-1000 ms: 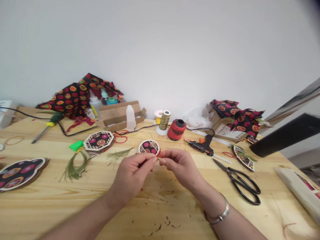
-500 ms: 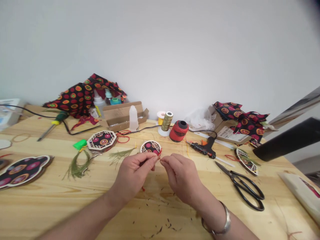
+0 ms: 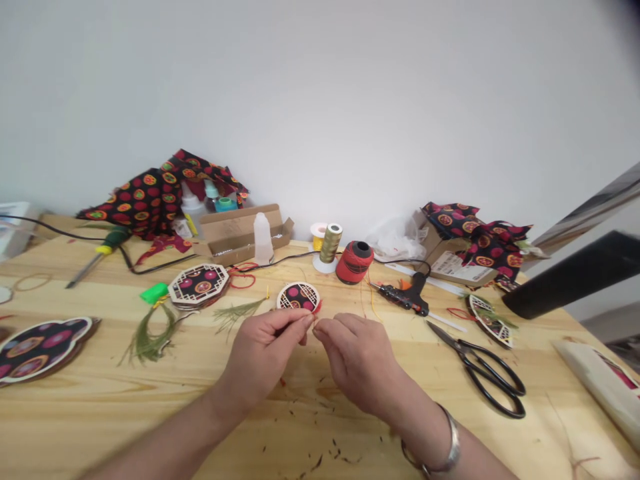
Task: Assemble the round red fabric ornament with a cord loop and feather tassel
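A wooden desk stands against a white wall, with patterned black-and-red fabric heaped at its back left edge beside an opened cardboard box. More fabric sits on a box at the back right corner. Along the back edge are a red thread spool and a glue gun; black-handled scissors lie near the right edge. At centre, the person's left hand pinches the lower rim of a small round lattice ornament, its fingertips pressed together and hiding part of it. The right hand, wearing a silver bangle, sits just beside it, fingers close; whether they hold anything cannot be told.
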`<state>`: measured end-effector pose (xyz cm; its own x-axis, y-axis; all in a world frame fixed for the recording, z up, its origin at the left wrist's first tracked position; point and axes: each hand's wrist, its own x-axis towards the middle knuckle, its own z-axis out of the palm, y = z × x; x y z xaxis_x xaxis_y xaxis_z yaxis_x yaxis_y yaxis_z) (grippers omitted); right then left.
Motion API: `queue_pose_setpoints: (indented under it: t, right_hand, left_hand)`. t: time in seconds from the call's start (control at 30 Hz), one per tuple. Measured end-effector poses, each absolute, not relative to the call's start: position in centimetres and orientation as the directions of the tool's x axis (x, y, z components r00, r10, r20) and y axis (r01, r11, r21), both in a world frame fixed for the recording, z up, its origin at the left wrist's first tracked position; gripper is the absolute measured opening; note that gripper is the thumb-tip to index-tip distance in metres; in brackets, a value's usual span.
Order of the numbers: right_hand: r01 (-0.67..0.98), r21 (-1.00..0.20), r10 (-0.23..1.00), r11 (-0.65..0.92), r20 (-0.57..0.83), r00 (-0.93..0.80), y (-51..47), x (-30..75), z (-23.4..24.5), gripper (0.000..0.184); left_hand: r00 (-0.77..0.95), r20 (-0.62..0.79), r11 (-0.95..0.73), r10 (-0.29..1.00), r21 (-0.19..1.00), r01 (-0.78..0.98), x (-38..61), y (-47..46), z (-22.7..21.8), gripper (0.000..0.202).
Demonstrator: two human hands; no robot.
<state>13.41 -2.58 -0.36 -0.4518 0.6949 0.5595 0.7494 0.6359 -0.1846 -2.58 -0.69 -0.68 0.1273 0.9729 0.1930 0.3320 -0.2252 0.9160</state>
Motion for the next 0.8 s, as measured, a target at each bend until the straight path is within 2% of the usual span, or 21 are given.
queue_pose_setpoints:
  t: [0.33, 0.8]
  right_hand:
    - [0.760, -0.164, 0.708, 0.629, 0.524, -0.473, -2.63, 13.32, -0.67, 0.018]
    - [0.771, -0.148, 0.726, 0.620, 0.482, -0.491, -2.69, 13.32, -0.47, 0.021]
  left_hand:
    - [0.103, -0.061, 0.041, 0.993, 0.982, 0.182, -2.55, -0.56, -0.39, 0.022]
    - [0.134, -0.108, 0.111, 0.985, 0.994, -0.018, -2.46, -0.42, -1.05, 0.013]
